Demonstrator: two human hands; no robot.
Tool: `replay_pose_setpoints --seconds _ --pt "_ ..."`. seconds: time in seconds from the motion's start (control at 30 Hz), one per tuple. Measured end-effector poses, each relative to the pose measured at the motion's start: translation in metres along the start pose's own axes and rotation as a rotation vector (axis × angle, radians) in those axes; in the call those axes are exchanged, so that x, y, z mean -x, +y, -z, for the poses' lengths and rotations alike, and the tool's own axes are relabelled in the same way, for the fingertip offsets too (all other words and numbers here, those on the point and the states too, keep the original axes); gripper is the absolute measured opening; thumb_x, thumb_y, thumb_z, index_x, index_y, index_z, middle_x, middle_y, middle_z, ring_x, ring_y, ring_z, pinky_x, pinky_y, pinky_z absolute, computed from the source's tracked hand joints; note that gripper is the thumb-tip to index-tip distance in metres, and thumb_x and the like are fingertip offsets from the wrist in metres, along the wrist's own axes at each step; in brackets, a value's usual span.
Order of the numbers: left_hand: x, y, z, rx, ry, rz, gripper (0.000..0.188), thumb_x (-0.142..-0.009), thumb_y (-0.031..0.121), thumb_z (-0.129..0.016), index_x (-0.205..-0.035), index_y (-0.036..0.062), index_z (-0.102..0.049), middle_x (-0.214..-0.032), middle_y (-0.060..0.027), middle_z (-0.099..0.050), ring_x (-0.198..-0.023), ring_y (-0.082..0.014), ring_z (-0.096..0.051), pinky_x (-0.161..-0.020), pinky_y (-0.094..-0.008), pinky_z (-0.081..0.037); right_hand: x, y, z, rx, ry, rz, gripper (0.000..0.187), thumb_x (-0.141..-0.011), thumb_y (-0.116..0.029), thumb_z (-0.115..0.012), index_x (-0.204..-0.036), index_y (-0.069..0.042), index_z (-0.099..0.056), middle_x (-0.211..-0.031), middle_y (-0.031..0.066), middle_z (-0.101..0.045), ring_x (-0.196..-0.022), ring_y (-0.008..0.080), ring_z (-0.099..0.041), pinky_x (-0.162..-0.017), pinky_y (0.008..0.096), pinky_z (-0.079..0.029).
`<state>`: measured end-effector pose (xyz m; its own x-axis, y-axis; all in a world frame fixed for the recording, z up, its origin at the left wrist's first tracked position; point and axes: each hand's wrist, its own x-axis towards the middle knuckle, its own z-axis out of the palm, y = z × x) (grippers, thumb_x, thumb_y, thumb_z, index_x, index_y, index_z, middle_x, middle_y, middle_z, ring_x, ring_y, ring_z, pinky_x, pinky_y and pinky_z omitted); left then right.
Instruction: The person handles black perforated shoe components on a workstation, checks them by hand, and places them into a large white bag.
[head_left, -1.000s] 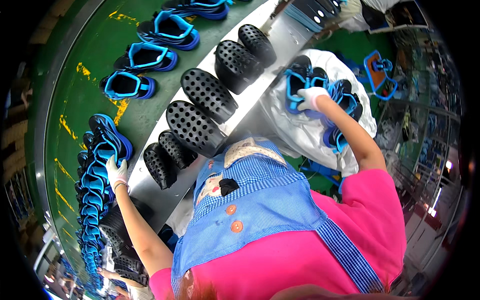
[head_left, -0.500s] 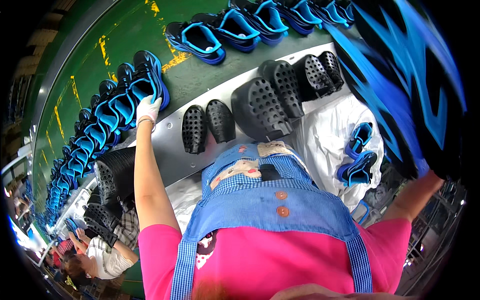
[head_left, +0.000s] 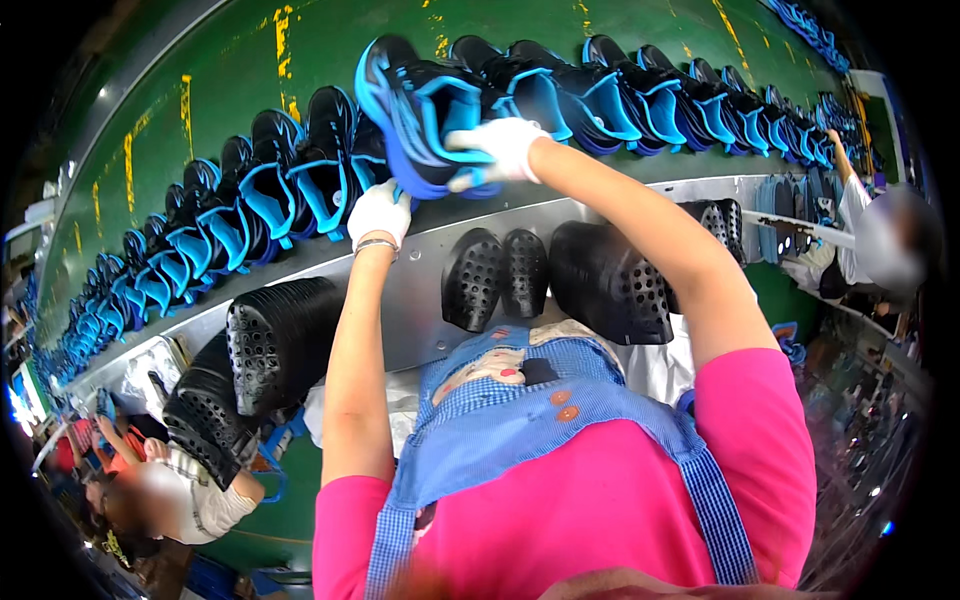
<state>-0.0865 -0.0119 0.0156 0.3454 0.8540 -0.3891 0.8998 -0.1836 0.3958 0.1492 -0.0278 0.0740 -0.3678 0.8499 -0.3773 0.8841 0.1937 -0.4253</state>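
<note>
My right hand (head_left: 500,152), in a white glove, grips a black and blue sneaker (head_left: 405,115) by its collar and heel, tilted above the row. My left hand (head_left: 380,216), also gloved, is closed at the heel of another sneaker (head_left: 368,165), partly hidden behind the held one. To the left, a long line of matching sneakers (head_left: 268,190) stands on the green table (head_left: 225,95), heels toward me. More sneakers (head_left: 610,100) continue the line to the right.
Black perforated shoe-shaped inserts (head_left: 472,280) stand on the metal ledge (head_left: 420,260) before me. A stack of larger black inserts (head_left: 285,340) sits at left, another (head_left: 610,280) at right. A co-worker (head_left: 200,500) is at lower left, another (head_left: 860,230) at far right.
My right hand came from the far right to the middle with the sneaker. My left hand is at a different sneaker heel. The view has shifted, and the right-hand line shows more fully.
</note>
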Motion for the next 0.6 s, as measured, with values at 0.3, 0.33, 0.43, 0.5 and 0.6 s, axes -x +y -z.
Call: replay_pose_setpoints --seconds 0.3,0.33,0.43,0.5,0.6 --pt "0.008 -0.009 -0.018 -0.053 0.179 -0.011 0.036 -0.089 0.038 -0.052 -0.113 0.0128 -0.061 -0.098 -0.0104 -0.064 -0.090 -0.0295 -0.063 -0.076 -0.0401 -0.051 0.044 0.063 0.015 0.336 -0.094 -0.368 0.049 -0.077 -0.052 -0.065 -0.114 -0.021 -0.055 -0.092 0.0152 -0.068 -0.087 0.0360 -0.065 -0.075 0.0444 -0.051" --pt "0.008 -0.004 -0.017 -0.059 0.173 -0.008 0.037 -0.089 0.038 -0.053 -0.114 0.0111 -0.061 -0.098 -0.0111 -0.064 -0.089 -0.0295 -0.064 -0.075 -0.0401 -0.052 0.043 0.065 0.018 0.331 -0.095 -0.385 0.049 -0.078 -0.052 -0.065 -0.114 -0.021 -0.055 -0.092 0.0150 -0.068 -0.087 0.0362 -0.065 -0.075 0.0445 -0.051" --pt "0.003 0.005 -0.021 -0.011 0.252 -0.060 0.034 -0.088 0.038 -0.053 -0.104 0.0090 -0.061 -0.097 -0.0137 -0.064 -0.088 -0.0313 -0.064 -0.074 -0.0410 -0.052 0.032 0.058 0.017 0.252 -0.067 -0.307 0.058 -0.080 -0.055 -0.062 -0.128 -0.026 -0.050 -0.096 0.0142 -0.068 -0.091 0.0356 -0.064 -0.079 0.0439 -0.051" --pt "-0.001 0.023 -0.020 -0.014 0.088 0.006 0.036 -0.089 0.041 -0.052 -0.099 0.0072 -0.061 -0.099 -0.0147 -0.065 -0.092 -0.0321 -0.064 -0.078 -0.0422 -0.052 0.020 0.032 0.002 0.146 -0.085 -0.315 0.065 -0.077 -0.059 -0.062 -0.133 -0.028 -0.049 -0.108 0.0177 -0.064 -0.103 0.0357 -0.060 -0.087 0.0422 -0.049" --pt "-0.003 0.034 -0.023 0.055 0.011 -0.013 0.042 -0.088 0.044 -0.052 -0.103 0.0063 -0.060 -0.109 -0.0159 -0.063 -0.100 -0.0331 -0.062 -0.085 -0.0424 -0.050 0.011 0.005 -0.018 0.111 -0.250 -0.329 0.070 -0.071 -0.064 -0.066 -0.130 -0.029 -0.054 -0.125 0.0228 -0.052 -0.117 0.0387 -0.051 -0.097 0.0410 -0.043"
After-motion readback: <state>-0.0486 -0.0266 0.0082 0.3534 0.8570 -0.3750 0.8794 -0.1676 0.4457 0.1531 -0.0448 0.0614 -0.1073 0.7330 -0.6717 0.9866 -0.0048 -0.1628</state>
